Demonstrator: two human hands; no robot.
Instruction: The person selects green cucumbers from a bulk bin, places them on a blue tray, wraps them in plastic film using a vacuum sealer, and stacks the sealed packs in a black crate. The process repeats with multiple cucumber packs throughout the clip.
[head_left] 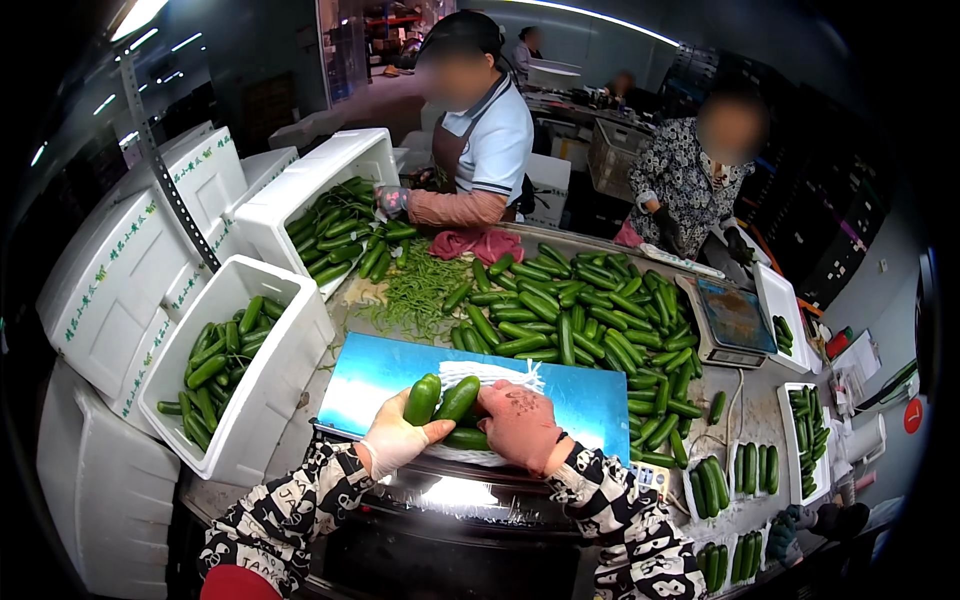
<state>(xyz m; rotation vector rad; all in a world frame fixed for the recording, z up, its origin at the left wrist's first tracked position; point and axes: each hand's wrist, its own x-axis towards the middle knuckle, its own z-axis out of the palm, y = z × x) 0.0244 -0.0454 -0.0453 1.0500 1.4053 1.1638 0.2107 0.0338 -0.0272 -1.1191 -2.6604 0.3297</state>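
Left hand [396,437], in a pale glove, above the near edge of a blue plate [362,372]; its grip is closed on a first cucumber [421,402], held tip up, thumb reaching across towards a second cucumber [459,398]; this one leans to the right, between the two hands; right hand [521,418], in a reddish covering with dark print, set against that second cucumber from the right; fingers bent, undersides hidden, so cannot tell whether its grip is closed on anything; third cucumber [465,439] lies lower, between the hands; white foam netting [492,373] spread on the plate behind, more of it showing below the third cucumber.

Beyond the plate, a broad cucumber heap [560,300] on the desk [765,400]; left of the heap, slim green pods [420,287], kind unclear; pink cloth [470,243] behind them; far left, a white foam box [275,385] part filled with cucumbers, a second foam box [310,180] tipped towards the desk, a co-worker's gloved hand [392,200] at its mouth; right side, a weighing scale [735,315], and small trays of cucumbers nearer the person.
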